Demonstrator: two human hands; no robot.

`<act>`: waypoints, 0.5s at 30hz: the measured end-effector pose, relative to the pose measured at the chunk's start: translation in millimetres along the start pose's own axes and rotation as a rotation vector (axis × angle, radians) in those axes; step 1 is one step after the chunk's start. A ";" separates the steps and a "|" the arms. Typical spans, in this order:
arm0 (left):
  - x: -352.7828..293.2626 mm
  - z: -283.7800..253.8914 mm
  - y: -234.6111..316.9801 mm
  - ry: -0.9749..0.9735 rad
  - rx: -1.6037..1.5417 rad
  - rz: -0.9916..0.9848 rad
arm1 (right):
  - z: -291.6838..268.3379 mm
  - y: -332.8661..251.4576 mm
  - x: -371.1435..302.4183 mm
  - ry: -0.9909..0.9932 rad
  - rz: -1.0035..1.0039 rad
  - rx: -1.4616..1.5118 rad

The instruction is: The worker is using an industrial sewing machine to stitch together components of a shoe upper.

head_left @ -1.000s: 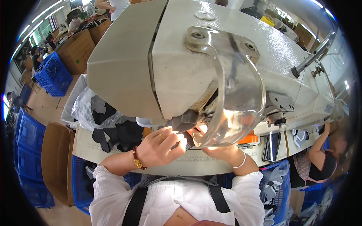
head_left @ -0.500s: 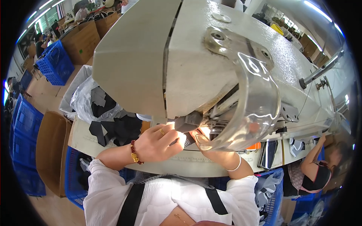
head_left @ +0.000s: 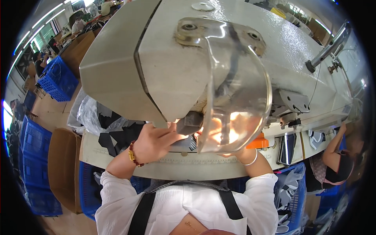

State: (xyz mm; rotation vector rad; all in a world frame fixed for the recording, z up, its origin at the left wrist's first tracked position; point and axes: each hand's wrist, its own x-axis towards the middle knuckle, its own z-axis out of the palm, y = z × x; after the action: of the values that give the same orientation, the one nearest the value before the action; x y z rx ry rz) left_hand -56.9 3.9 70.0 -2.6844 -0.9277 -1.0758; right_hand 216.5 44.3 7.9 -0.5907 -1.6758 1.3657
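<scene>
A sewing machine's pale head (head_left: 172,74) fills the upper middle, with a dark grey block (head_left: 190,123) and a clear curved guard (head_left: 268,98) at its front. Beside the block, my left hand (head_left: 150,143) has its fingers bent and drawn together at a grey fabric piece (head_left: 181,146); the fingertips are partly hidden. A striped edge (head_left: 192,143) shows just right of that piece. My right hand (head_left: 231,153) is behind the guard, where bright glare hides its fingers and anything in them. The needle area is hidden.
Black and grey cut pieces (head_left: 121,137) lie left on the table by a plastic bag (head_left: 92,113). An orange object (head_left: 257,141) and a phone-like dark slab (head_left: 287,149) are right. Blue crates (head_left: 291,196) flank me; another person (head_left: 329,168) sits far right.
The view has shifted, so the machine head sits further left. My left hand has moved to the block's left side, its fingers reaching further under the head. My right hand has moved rightward behind the guard.
</scene>
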 end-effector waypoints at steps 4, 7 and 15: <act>1.0 -1.3 -0.4 0.151 -0.260 -0.236 | -8.8 -11.9 4.8 -0.123 -0.191 -0.191; 1.9 -4.0 5.8 0.123 -0.222 -0.258 | -11.4 -20.8 14.8 -0.191 -0.282 -0.296; 8.5 -2.3 13.6 0.086 0.077 0.057 | -8.2 -11.0 2.4 -0.155 0.130 0.352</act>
State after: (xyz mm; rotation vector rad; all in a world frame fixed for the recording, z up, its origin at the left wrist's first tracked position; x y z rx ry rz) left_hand -45.7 -3.6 79.0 -2.5652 -0.8544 -1.1108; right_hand 224.0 47.4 19.3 -0.4025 -1.4842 1.7909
